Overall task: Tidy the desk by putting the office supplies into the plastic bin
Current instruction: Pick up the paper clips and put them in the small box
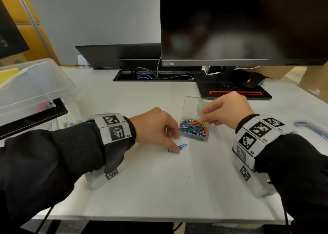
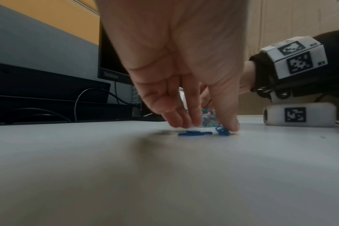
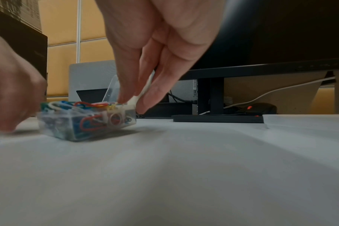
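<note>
- The step in hand looks like gathering stray paper clips back into the small clear clip box [image 1: 193, 130] before it can go to the plastic bin [image 1: 33, 84]
- The clip box sits on the white desk [image 1: 159, 180] between the two hands, its hinged lid [image 1: 192, 106] standing open behind a heap of coloured clips
- The left hand [image 1: 156, 127] reaches down with thumb and fingers [image 2: 176, 116] closing on the loose blue paper clips [image 1: 178, 147], which lie flat on the desk just in front of the box; fingertips touch them, but whether they are truly pinched I cannot tell
- The right hand [image 1: 227, 113] pinches a clip, yellow or pale, at the box's right rim; the right wrist view shows thumb and forefinger curled over that corner
- The plastic bin stands at the far left of the desk, well apart from the box, with some supplies already inside
- Next move, as I judge it: lift the flat blue clips off the smooth surface, which calls for a fingernail edge or a slide, drop them in, then shut the lid
- Risk: an overfilled box may stop the lid closing
</note>
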A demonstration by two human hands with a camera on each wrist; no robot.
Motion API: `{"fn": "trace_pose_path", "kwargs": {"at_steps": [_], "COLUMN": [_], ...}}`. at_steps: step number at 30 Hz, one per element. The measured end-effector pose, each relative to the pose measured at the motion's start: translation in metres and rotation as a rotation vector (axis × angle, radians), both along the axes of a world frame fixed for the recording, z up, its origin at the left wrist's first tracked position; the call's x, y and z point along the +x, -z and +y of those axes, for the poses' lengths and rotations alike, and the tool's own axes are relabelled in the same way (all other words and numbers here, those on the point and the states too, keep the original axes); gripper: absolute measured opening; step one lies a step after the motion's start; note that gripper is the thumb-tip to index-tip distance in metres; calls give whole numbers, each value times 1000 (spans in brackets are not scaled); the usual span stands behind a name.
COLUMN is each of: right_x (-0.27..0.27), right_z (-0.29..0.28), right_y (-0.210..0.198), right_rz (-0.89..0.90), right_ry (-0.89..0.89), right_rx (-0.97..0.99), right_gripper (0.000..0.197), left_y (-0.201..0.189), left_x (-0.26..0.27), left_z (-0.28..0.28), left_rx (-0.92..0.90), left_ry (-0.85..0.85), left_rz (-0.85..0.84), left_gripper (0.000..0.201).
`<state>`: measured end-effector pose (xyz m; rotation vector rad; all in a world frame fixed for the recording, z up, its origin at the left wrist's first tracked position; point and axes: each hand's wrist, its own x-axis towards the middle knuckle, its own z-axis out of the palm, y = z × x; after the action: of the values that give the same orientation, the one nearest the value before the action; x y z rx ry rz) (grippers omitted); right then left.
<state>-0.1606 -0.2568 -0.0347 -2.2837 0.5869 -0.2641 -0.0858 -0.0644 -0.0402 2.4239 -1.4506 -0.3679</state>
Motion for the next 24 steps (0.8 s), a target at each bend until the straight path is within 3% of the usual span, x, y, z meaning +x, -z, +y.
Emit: {"fn": "trace_pose_path", "kwargs": {"at_steps": [7, 11, 15, 24], "right_x": [1, 0, -2, -2], "right_z": [-1, -1, -1, 5], "right_y": [0, 0, -1, 0], "right_rz": [29, 31, 59, 151], "right_ry": [26, 18, 9, -102], "right_rx": [-10, -22, -25, -93], "right_gripper": [21, 23, 24, 12], "left_y": [2, 5, 2, 3], "left_x": [4, 4, 11, 24], "left_z": [-2, -3, 3, 25], "left_rx": [84, 146, 86, 58], "left_ry": [56, 111, 74, 40], "left_rz": [25, -54, -108, 17], "left_gripper": [14, 14, 13, 14]}}
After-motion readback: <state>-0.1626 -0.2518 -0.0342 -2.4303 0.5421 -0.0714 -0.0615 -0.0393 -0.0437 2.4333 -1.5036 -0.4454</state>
